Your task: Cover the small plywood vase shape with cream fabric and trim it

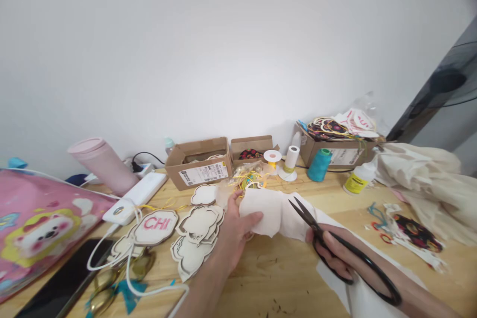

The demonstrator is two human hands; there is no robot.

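In the middle of the head view, my left hand [238,226] pinches a piece of white cloth [263,211], thumb on its near face. My right hand [335,248] grips black-handled scissors [311,223], the blades slightly apart and pointing up and left across the cloth. The fingers of this hand also touch the cloth's right part. A longer stretch of the white material runs under my right forearm toward the table's near edge. Left of my left hand lies a stack of pale cloud-shaped wooden cutouts [197,233].
Along the wall stand an open cardboard box [199,174], thread spools, a teal thread cone [319,165], a filled box [331,154] and a glue bottle [359,179]. At left are a pink tumbler [104,166], phone [63,280], white cable and "CHI" plaque [155,227]. Scraps [410,238] lie right.
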